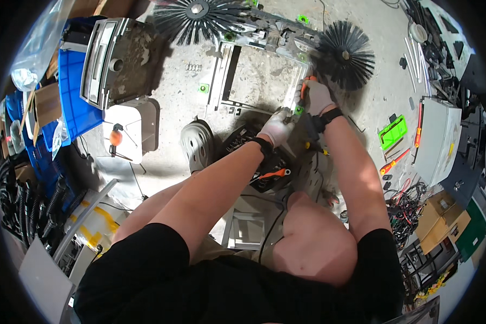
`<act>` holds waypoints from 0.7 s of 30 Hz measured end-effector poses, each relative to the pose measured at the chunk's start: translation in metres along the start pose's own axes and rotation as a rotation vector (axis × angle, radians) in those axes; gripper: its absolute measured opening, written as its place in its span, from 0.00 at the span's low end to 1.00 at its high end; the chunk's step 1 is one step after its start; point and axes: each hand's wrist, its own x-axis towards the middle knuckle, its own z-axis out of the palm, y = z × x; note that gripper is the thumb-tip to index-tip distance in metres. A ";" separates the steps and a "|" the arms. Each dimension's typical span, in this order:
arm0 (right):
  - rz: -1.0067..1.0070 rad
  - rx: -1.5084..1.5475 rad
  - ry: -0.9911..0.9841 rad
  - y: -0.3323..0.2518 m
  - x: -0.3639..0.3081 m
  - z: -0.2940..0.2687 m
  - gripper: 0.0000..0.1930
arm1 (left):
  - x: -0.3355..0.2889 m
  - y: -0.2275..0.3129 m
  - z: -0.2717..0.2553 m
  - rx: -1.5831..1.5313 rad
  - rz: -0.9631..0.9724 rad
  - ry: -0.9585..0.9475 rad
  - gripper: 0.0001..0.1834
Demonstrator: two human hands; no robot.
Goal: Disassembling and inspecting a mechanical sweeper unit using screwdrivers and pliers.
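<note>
A silver rectangular metal frame (216,81) lies on the floor in front of me, joined at its far side to a dark bar with two round black brushes (197,29). My left hand (278,128), in a pale work glove, is closed at the frame's near right corner, beside a small green piece (298,110). My right hand (319,97), also gloved, grips an orange-handled tool (306,86) over the frame's right side. The tool's working end cannot be made out. Below my left wrist, another orange-handled tool (275,174) rests across a black tray of parts (240,141).
A dirty metal housing (132,62) and a blue bin (75,92) stand at the left, near a white container (125,127). On the right are a green tray (392,132), red-and-yellow screwdrivers (395,162), a grey box (438,140) and tangled wires (407,210). A grey shoe (197,143) flanks the frame.
</note>
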 end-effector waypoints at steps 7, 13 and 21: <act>-0.248 0.010 0.169 0.069 0.063 0.052 0.11 | -0.001 -0.028 -0.031 -0.452 0.017 -0.025 0.16; -0.427 -0.236 0.397 0.092 0.141 -0.006 0.06 | -0.011 0.033 -0.045 0.099 0.051 0.334 0.13; -0.181 -1.657 0.398 0.054 0.079 0.146 0.10 | -0.031 0.003 -0.131 0.236 -0.015 0.373 0.11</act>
